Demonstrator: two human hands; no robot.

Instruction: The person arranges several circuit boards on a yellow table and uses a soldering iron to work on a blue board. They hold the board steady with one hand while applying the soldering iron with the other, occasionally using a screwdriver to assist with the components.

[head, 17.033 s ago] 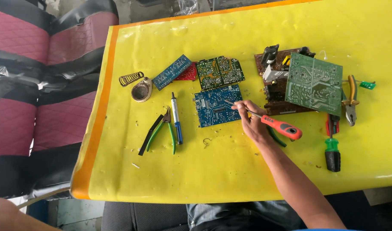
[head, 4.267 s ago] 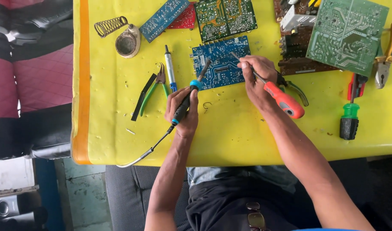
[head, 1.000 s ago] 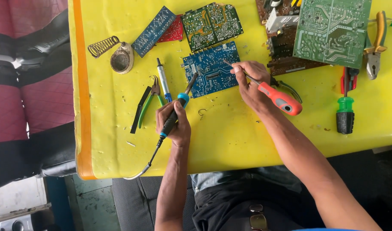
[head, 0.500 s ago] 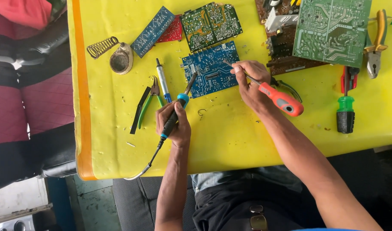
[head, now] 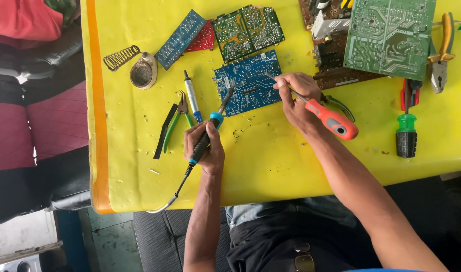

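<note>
Yellow sheeting covers the whole surface, with an orange band along its left edge and striped red-and-black seating beyond it. From my remote seat I see little change since half a second ago: both hands keep their grips, and the view has only drifted a touch.

My left hand has its fingers clamped round a black-and-blue soldering iron, whose tip lies on the lower left part of the blue circuit board. My right hand is closed on an orange-handled screwdriver, its shaft reaching onto the same board's right edge (the handle sticks out past my wrist, toward the near edge). That board lies near the middle of the surface, just below a green board.

Left of the iron lie green-handled pliers and a pen-like tool; further up are a coil stand and a round tin. To the right, a green-and-black screwdriver sits below a large green board, with yellow-handled pliers beside it.

Open room lies along the near edge, between my forearms and out to the right corner.
</note>
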